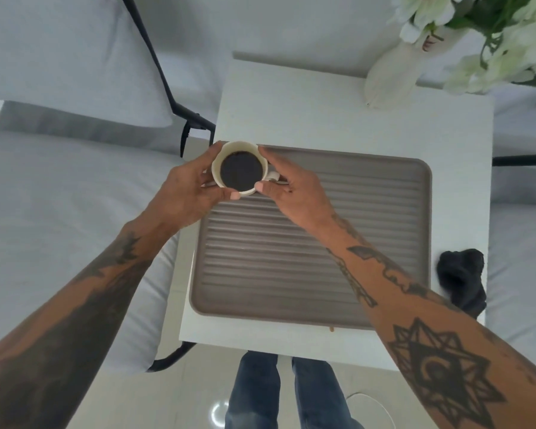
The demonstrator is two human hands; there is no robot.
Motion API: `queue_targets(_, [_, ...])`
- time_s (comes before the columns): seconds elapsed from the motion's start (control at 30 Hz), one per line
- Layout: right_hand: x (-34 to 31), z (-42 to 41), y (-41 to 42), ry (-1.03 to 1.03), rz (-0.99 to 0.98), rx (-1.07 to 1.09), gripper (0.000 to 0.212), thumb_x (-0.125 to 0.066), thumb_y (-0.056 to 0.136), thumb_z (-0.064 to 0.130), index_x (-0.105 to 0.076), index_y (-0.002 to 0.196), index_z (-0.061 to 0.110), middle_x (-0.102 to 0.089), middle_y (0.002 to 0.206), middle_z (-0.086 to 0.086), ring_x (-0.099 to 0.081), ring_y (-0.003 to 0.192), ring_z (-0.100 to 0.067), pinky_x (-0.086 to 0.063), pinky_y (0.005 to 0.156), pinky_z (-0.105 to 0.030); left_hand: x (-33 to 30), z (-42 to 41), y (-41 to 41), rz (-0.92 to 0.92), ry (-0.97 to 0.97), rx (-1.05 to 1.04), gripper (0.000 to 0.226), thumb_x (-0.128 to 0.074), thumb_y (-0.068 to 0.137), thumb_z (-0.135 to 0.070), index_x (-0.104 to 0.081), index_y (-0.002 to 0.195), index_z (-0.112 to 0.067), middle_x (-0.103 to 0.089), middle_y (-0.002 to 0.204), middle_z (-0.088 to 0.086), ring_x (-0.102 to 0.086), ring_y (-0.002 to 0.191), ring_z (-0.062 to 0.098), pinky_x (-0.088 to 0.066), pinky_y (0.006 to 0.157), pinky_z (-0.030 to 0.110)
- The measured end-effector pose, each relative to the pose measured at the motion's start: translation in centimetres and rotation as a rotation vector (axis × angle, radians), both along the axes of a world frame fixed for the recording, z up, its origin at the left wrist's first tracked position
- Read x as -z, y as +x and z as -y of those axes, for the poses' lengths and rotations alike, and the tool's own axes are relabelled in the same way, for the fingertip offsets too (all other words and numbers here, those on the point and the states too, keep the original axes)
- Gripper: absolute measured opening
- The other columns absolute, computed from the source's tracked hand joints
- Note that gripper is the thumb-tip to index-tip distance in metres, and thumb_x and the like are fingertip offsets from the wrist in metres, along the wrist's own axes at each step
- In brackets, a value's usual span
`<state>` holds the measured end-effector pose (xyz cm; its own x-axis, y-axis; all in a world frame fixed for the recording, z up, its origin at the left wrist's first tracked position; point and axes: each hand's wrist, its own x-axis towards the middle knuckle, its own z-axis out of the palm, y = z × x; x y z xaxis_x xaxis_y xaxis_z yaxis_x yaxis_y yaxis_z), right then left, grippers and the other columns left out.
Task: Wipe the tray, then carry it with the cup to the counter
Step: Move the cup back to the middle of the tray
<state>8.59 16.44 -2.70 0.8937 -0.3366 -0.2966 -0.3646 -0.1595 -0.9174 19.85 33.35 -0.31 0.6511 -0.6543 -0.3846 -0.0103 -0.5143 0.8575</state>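
Observation:
A cream cup (pixel 241 150) full of dark coffee is held over the far left corner of the grey ribbed tray (pixel 338 243). My left hand (pixel 186 193) wraps the cup's left side and my right hand (pixel 291 193) grips its right side near the handle. Whether the cup rests on the tray or hangs just above it, I cannot tell. The tray lies flat on a small white table (pixel 322 113). A crumpled black cloth (pixel 461 280) sits on the table just right of the tray.
A white vase (pixel 390 75) with white flowers stands at the table's far right corner. Grey cushioned seats with black metal frames (pixel 164 85) flank the table on both sides. My legs in jeans (pixel 257 391) stand at the table's near edge.

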Motion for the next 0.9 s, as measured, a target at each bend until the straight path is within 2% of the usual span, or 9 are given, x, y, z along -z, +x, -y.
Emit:
queue_targets(0.07, [-0.1, -0.2, -0.5, 0.020, 0.016, 0.014, 0.061, -0.068, 0.088, 0.010, -0.045, 0.144, 0.018, -0.050, 0.145, 0.004, -0.047, 0.127, 0.001, -0.038, 0.089, 0.001, -0.5, 0.2, -0.6, 0.041, 0.008, 0.053, 0.077, -0.081, 0.075, -0.003, -0.048, 0.130, -0.046, -0.064, 0.113, -0.031, -0.061, 0.107, -0.012, -0.045, 0.088, 0.005])
queue_targets(0.13, [-0.5, -0.2, -1.7, 0.013, 0.028, 0.026, 0.061, -0.067, 0.089, 0.010, -0.043, 0.144, 0.019, -0.051, 0.144, 0.003, -0.050, 0.128, -0.004, -0.041, 0.094, -0.004, -0.8, 0.5, -1.3, 0.059, 0.007, 0.076, 0.076, -0.081, 0.075, -0.004, -0.048, 0.135, -0.038, -0.065, 0.118, -0.019, -0.060, 0.105, -0.016, -0.043, 0.085, 0.002])
queue_targets(0.2, [-1.1, 0.0, -3.5, 0.002, 0.031, 0.049, 0.059, -0.065, 0.090, 0.011, -0.043, 0.144, 0.019, -0.052, 0.143, 0.002, -0.051, 0.127, -0.004, -0.042, 0.097, -0.008, -1.1, 1.0, -2.4, 0.079, 0.026, 0.097, 0.077, -0.081, 0.075, -0.008, -0.047, 0.139, -0.033, -0.063, 0.118, -0.017, -0.057, 0.102, -0.023, -0.042, 0.085, -0.001])
queue_targets(0.3, [-2.0, 0.6, -6.9, -0.020, 0.037, 0.081, 0.058, -0.064, 0.091, 0.008, -0.043, 0.144, 0.017, -0.055, 0.139, -0.001, -0.054, 0.122, 0.000, -0.045, 0.097, -0.012, -1.0, 1.8, -4.6, 0.095, 0.008, 0.167, 0.082, -0.082, 0.075, -0.014, -0.043, 0.147, -0.021, -0.061, 0.130, -0.010, -0.059, 0.114, -0.008, -0.046, 0.098, 0.011])
queue_targets(0.4, [-2.7, 1.2, -10.4, -0.034, 0.021, 0.107, 0.059, -0.063, 0.091, 0.005, -0.042, 0.144, 0.019, -0.058, 0.136, -0.001, -0.058, 0.118, 0.003, -0.047, 0.096, -0.015, -0.3, 2.7, -7.4, 0.111, -0.030, 0.207, 0.085, -0.082, 0.076, -0.015, -0.039, 0.150, -0.014, -0.057, 0.139, 0.001, -0.058, 0.123, 0.010, -0.048, 0.102, 0.022])
queue_targets(0.47, [-2.9, 1.6, -12.6, -0.045, 0.007, 0.116, 0.059, -0.063, 0.091, 0.005, -0.042, 0.144, 0.021, -0.057, 0.137, 0.002, -0.057, 0.120, 0.002, -0.047, 0.097, -0.016, 0.2, 3.3, -9.0, 0.114, -0.024, 0.222, 0.088, -0.082, 0.076, -0.015, -0.036, 0.151, -0.014, -0.054, 0.143, 0.006, -0.056, 0.126, 0.013, -0.048, 0.101, 0.019])
queue_targets(0.6, [-2.3, 2.2, -15.4, -0.082, -0.017, 0.133, 0.060, -0.064, 0.091, 0.006, -0.041, 0.145, 0.020, -0.058, 0.136, 0.004, -0.057, 0.119, 0.003, -0.047, 0.098, -0.016, 1.1, 4.2, -11.4, 0.059, -0.039, 0.235, 0.088, -0.080, 0.078, -0.011, -0.033, 0.153, -0.015, -0.049, 0.147, 0.005, -0.052, 0.132, 0.014, -0.048, 0.103, 0.021])
queue_targets(0.73, [-1.4, 2.4, -16.3, -0.054, -0.023, 0.167, 0.060, -0.063, 0.091, 0.006, -0.041, 0.146, 0.018, -0.059, 0.136, 0.001, -0.059, 0.119, -0.002, -0.048, 0.100, -0.022, 1.6, 4.9, -12.4, 0.066, -0.018, 0.225, 0.089, -0.079, 0.078, -0.007, -0.032, 0.153, -0.014, -0.047, 0.149, 0.005, -0.050, 0.132, 0.012, -0.042, 0.099, 0.008])
queue_targets(0.9, [-0.7, 2.2, -16.4, -0.067, -0.026, 0.174, 0.060, -0.063, 0.091, 0.007, -0.040, 0.146, 0.015, -0.057, 0.137, -0.001, -0.057, 0.117, 0.007, -0.046, 0.097, -0.015, 2.5, 5.1, -12.4, 0.057, 0.022, 0.216, 0.091, -0.080, 0.077, -0.005, -0.032, 0.153, -0.016, -0.046, 0.151, 0.005, -0.047, 0.135, 0.013, -0.039, 0.100, 0.006])
